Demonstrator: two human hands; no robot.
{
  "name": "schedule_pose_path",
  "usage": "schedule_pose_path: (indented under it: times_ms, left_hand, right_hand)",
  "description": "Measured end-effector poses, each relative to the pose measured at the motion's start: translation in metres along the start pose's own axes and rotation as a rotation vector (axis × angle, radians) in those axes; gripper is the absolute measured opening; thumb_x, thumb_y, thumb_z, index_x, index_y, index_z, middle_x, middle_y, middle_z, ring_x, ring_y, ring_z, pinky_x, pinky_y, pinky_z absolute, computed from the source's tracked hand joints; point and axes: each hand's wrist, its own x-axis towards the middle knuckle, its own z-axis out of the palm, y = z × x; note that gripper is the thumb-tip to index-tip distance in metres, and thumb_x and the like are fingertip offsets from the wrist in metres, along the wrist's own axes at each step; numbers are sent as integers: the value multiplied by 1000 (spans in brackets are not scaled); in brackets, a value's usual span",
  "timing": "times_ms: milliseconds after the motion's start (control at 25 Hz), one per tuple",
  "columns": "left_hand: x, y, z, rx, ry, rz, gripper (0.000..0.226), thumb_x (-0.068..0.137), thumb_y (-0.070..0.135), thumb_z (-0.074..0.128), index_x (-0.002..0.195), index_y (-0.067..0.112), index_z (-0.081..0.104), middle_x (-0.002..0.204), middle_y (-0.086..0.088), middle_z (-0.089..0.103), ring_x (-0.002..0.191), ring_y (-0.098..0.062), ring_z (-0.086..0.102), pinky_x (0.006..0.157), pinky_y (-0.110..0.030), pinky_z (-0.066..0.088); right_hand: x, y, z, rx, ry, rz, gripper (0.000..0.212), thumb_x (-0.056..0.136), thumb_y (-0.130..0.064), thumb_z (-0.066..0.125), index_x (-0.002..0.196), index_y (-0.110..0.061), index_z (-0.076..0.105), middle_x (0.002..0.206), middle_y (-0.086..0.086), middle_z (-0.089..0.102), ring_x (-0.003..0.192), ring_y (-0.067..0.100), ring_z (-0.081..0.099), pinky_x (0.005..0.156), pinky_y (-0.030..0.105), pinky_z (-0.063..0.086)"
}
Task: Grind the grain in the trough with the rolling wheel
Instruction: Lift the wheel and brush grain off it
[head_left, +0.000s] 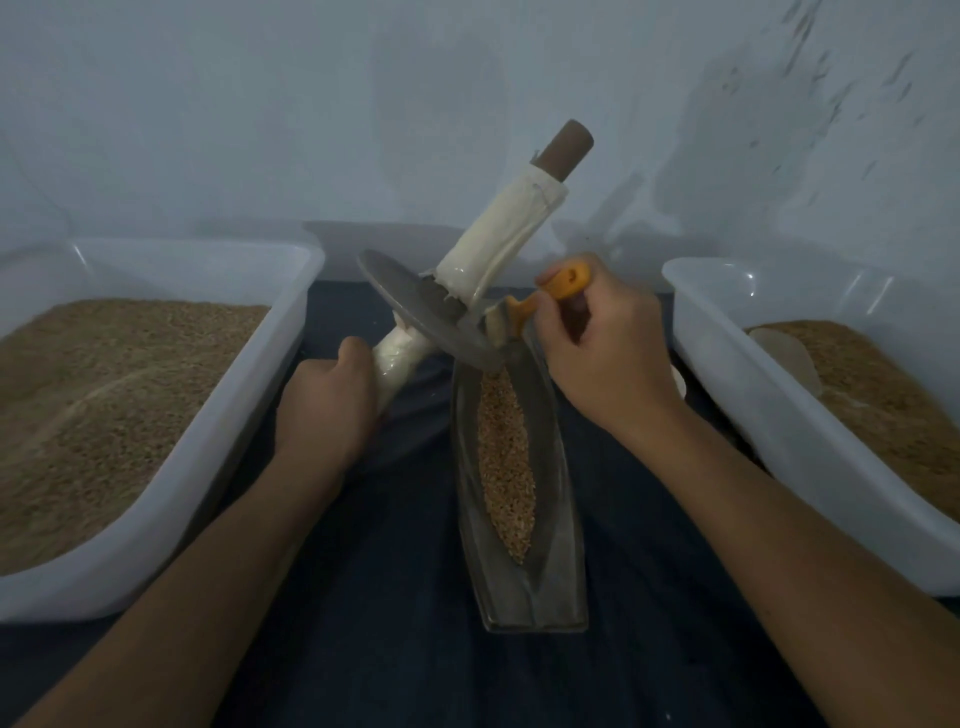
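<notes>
A boat-shaped metal trough (558, 519) lies on the dark cloth in the middle, with a strip of brown grain (505, 457) along its groove. The rolling wheel (415, 312), a grey metal disc on a cloth-wrapped axle, is tilted up above the trough's far end. My left hand (327, 410) grips the axle's near end. The far end of the axle (498, 234) points up and right. My right hand (602, 353) holds a small brush with an orange handle (563, 286), its bristles against the disc's face.
A white plastic tub (249, 395) full of brown grain stands at the left. A second white tub (737, 364) at the right holds grain and a pale scoop-like object (789, 353). A pale wall rises right behind them.
</notes>
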Motion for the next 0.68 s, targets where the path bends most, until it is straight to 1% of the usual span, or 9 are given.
schedule_pose_path:
  times_ms: [80,160,240,360,440,480,520,600,680]
  left_hand:
    - [0,1,1,-29,-11,-18,40,100,35,42,76,11,61,72,-14,64,67,-32,61,62,-40,46]
    - [-3,2,-1,-42,-19,-16,45,92,43,42,73,9,65,68,-14,66,67,-34,62,62,-40,46]
    - [-5,3,-1,-93,-16,-60,56,79,54,39,72,8,70,68,-16,69,67,-36,65,65,-43,49]
    - [-7,5,1,-139,-32,-92,61,70,60,37,70,9,71,67,-16,70,69,-39,67,68,-49,53]
    - [-8,6,2,-149,-38,-103,63,66,62,37,73,10,72,70,-16,71,72,-40,69,70,-51,54]
    - [-9,6,3,-152,-37,-109,64,66,62,37,74,10,72,71,-16,72,73,-40,69,71,-52,55]
    - [-10,6,3,-153,-40,-114,63,67,62,37,75,10,73,71,-16,72,74,-40,70,71,-51,55]
    - [-11,6,3,-136,-34,-110,62,71,60,37,75,10,73,73,-16,72,75,-40,70,72,-51,56]
    - [-13,5,2,-125,-42,-113,62,73,60,36,77,10,73,76,-17,73,76,-40,70,76,-54,58]
  right_hand:
    - [-2,1,5,-9,-50,74,11,102,-14,59,96,-7,64,71,1,62,61,12,59,58,27,48]
    - [-9,-1,4,-1,-92,147,13,103,-17,57,94,-12,65,65,-6,59,59,12,58,52,19,42]
    - [-20,-4,-5,21,-127,187,15,102,-20,57,90,-18,65,60,-6,58,56,9,58,49,14,40]
    - [-26,-8,-22,63,-99,205,15,99,-26,55,88,-23,65,68,-7,64,54,12,60,44,20,43]
    - [-18,-9,-27,46,15,174,15,99,-24,55,88,-21,65,69,-4,63,58,11,60,47,17,44]
    - [-13,-8,-26,29,56,153,14,100,-22,56,89,-19,65,66,-3,60,60,10,60,50,14,43]
    - [-8,-8,-22,12,64,141,13,101,-19,58,91,-16,65,63,-5,58,62,9,60,52,12,42]
    - [-5,-6,-12,-5,-9,161,11,102,-16,59,95,-12,66,65,-9,58,63,6,59,54,10,39]
    - [-10,-6,-3,9,-86,225,12,103,-16,58,96,-11,67,64,-8,57,58,5,56,53,11,37]
